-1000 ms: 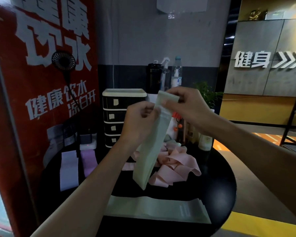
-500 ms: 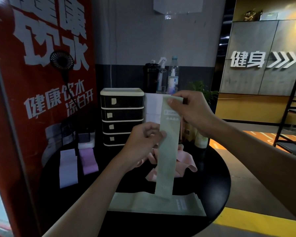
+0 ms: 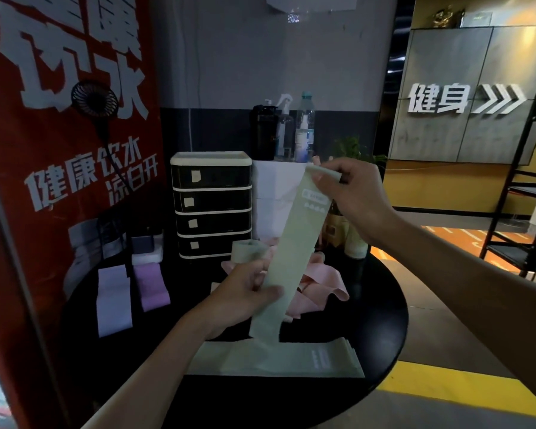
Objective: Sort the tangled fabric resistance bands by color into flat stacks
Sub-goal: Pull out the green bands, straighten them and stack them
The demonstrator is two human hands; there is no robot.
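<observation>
- Here, the right grip (image 3: 356, 196) pinches the top edge of a pale green band (image 3: 294, 243), thumb in front and fingers curled behind, and holds it raised above the table (image 3: 393, 335).
- The left grip (image 3: 245, 292) closes on the same band lower down, thumb across its front; a fold of green shows above its fingers.
- The band hangs slanted between the two, its lower end reaching the far edge of the flat green stack (image 3: 279, 359) at the near side of the table; I cannot tell whether it touches.
- Behind the band lies the tangled pink heap (image 3: 319, 283), well inside the right rim, with bare black top around it.
- At the left, a lavender stack (image 3: 113, 300) and a purple stack (image 3: 151, 286) lie flat side by side, close to the red banner (image 3: 59, 150).
- A black drawer unit (image 3: 211, 205) stands at the back edge, with bottles (image 3: 304, 128) behind it.
- To the right the floor is open, marked by a yellow stripe (image 3: 446, 394); a black rack (image 3: 523, 196) stands farther off.
</observation>
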